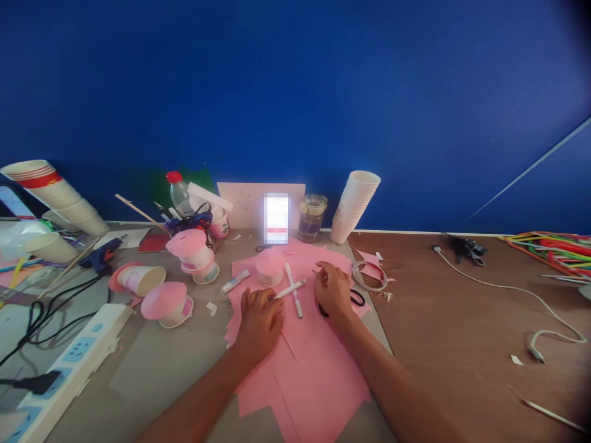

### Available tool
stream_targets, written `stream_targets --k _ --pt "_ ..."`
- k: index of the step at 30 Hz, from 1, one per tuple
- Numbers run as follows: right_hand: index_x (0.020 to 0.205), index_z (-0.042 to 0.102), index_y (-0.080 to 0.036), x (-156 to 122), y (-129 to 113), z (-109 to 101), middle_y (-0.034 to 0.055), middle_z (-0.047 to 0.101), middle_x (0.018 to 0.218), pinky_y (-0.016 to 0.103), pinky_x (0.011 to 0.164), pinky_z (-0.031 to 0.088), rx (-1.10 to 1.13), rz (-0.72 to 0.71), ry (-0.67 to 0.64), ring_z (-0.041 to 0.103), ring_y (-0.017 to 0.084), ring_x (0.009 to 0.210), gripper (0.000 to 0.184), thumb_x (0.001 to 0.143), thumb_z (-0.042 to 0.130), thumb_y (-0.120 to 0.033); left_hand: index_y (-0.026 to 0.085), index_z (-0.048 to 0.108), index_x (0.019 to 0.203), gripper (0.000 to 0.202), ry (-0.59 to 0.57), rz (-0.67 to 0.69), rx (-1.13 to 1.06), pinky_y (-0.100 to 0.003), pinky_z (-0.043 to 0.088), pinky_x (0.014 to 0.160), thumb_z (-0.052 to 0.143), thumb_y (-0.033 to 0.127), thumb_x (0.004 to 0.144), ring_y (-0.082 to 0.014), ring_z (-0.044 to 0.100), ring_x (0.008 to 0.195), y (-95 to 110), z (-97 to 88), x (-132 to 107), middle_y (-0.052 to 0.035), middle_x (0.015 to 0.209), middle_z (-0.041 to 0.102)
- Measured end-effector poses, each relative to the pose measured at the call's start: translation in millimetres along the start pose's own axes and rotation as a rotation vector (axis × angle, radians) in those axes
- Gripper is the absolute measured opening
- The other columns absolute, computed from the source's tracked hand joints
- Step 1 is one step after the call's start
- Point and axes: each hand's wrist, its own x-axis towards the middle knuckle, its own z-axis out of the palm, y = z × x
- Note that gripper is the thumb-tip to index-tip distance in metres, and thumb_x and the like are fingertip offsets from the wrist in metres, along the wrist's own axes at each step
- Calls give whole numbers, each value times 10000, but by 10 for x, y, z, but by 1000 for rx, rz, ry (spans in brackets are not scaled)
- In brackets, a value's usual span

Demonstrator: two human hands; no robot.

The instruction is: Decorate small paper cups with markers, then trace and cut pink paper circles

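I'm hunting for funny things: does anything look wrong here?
Yes: at left, a white paper cup with a pink paper brim lies on its side. That looks odd because the pink-topped white paper cup beside it stands.

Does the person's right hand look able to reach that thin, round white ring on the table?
Probably yes: the ring lies just right of the right hand, with nothing tall between; only a black handle loop lies low nearby.
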Motion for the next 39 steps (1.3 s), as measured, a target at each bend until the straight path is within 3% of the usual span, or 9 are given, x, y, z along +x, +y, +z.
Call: stream_targets --k 6,10,18,22,25,28,33,36,39 --pt "1030 632 -148 28 36 -50 78 703 838 357 810 334 -154 54 -52 614 228 818 297 779 476 -127 199 614 806 171 -40 -16 -4 -403 326 824 451 166 846 -173 547 785 51 -58 15 -26 779 584" --pt "980 636 -149 28 -14 -93 91 714 894 340 815 323 -152 60 -101 633 219 839 278 783 445 -105 191 602 759 192 -34 -30 -18 -393 308 811 439 175 860 -157 546 726 62 -65 18 -11 723 582" --pt "1041 559 -159 -223 -431 -95 50 682 702 341 781 326 -273 -217 -461 638 218 689 263 800 514 -255 187 588 735 215 -79 -35 -29 -398 308 816 418 165 865 -159 550 711 77 -70 22 -14 714 613" --pt "1079 536 -142 -236 -414 -91 10 620 599 337 735 354 -123 -154 -354 586 185 580 335 751 470 -124 187 605 826 183 -50 -19 -98 -422 323 840 427 164 862 -177 558 760 69 -57 18 -32 774 623" --pt "1097 510 -157 -242 -377 -154 5 578 651 313 664 400 199 -99 -50 538 173 598 309 797 435 -151 191 591 973 177 -3 -46 -326 -397 384 815 459 198 855 -193 555 820 71 -50 -2 -59 858 615" --pt "1128 490 -187 -313 -435 -237 58 588 832 305 623 424 453 -265 95 545 178 695 301 836 425 -151 183 544 1083 260 -46 -111 -775 -308 436 677 486 313 865 -166 536 754 87 -58 -34 -57 861 565" --pt "1162 463 -215 -470 -646 -229 23 585 749 331 645 439 551 -674 -199 529 175 656 361 815 453 -115 184 554 1034 376 -1 -354 -1307 -233 382 542 561 491 819 -98 435 568 121 -107 -42 14 702 507" --pt "1186 434 -202 -531 -679 -171 47 600 814 345 660 452 566 -614 -195 534 181 679 383 812 469 -127 173 576 829 286 49 -482 -1372 -224 364 527 613 456 798 -82 389 527 134 -131 -10 35 628 470" --pt "1231 391 -194 -587 -662 -135 59 612 850 346 677 465 669 -489 -326 558 180 696 383 856 463 -172 172 551 731 296 118 -532 -1415 -209 318 491 628 452 788 -74 346 507 128 -140 11 50 584 423"
